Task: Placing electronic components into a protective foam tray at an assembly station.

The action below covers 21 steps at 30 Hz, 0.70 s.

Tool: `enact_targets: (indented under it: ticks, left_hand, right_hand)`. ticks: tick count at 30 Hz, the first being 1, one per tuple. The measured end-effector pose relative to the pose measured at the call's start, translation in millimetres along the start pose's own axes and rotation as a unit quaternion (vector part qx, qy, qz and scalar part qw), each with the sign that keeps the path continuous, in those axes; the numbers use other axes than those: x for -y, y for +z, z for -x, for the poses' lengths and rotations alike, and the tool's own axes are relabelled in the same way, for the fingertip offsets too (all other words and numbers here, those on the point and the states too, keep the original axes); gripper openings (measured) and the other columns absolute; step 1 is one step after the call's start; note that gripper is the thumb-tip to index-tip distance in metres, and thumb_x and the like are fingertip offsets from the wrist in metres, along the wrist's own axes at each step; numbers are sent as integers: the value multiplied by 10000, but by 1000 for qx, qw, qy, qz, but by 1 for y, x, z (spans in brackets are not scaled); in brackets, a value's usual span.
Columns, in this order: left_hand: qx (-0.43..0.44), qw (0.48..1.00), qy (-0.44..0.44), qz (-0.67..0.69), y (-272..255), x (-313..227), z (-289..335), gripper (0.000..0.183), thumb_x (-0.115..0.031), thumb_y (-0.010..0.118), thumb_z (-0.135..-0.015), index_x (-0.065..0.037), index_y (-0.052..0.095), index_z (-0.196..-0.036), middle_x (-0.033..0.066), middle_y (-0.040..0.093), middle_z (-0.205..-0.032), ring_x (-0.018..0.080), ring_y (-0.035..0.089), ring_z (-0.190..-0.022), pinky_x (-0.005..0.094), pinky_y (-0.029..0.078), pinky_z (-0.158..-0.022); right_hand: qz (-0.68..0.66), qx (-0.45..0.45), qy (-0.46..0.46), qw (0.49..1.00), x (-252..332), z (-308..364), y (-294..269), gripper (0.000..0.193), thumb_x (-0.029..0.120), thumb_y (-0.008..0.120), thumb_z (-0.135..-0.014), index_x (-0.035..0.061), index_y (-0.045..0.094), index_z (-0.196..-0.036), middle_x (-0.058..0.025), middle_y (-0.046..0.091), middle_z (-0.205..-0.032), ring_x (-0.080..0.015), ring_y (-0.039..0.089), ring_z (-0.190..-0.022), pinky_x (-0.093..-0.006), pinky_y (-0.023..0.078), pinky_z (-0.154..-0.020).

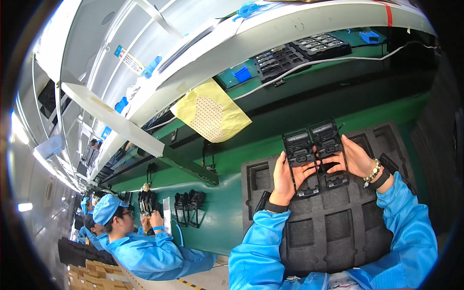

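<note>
Two black plastic housings with open rectangular frames are held up side by side over a dark grey foam tray [309, 217]. My left hand [286, 180] grips the left housing [298, 147] by its outer edge, fingers reaching behind the frame. Around the right edge of the right housing [325, 137] closes my right hand [355, 157], thumb up along its side. Both housings stand roughly upright, their thicker moulded ends pointing away from me. The fingers partly show through the frame openings. Square pockets are cut into the foam beneath.
On the green bench [217, 217] to the left lie more black housings [189, 205]. A co-worker in blue [145, 253] works there. A yellow sheet [212, 111] hangs from the shelf [290, 38], above which a white cable [309, 63], black parts trays [280, 60] and a blue bin [242, 74] are visible.
</note>
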State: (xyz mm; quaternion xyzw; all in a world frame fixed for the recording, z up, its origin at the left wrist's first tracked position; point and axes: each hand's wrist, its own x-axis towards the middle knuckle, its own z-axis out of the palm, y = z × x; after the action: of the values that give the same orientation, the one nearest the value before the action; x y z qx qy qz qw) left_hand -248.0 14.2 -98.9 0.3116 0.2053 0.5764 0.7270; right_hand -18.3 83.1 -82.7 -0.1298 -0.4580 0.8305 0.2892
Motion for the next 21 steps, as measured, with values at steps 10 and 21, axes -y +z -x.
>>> enact_targets:
  ticks: [10, 21]
  left_hand:
    - [-7, 1000, 0, -8, 3, 1, 0, 714, -534, 205, -999, -4, 420, -1426, 189, 499, -1406, 340, 579, -1148, 448, 468, -994]
    - [-13, 1000, 0, -5, 3, 0, 2, 700, -519, 203, -1002, -2, 429, -1417, 185, 512, -1391, 341, 591, -1129, 450, 475, -982]
  right_hand:
    - [14, -6, -1, 1000, -3, -1, -4, 615, 489, 185, -1053, 64, 358, -1462, -163, 509, -1394, -306, 574, -1211, -398, 527, -943]
    - [1, -2, -2, 1000, -6, -1, -7, 591, 479, 213, -1055, 73, 357, -1460, -166, 496, -1406, -308, 575, -1213, -395, 528, -947]
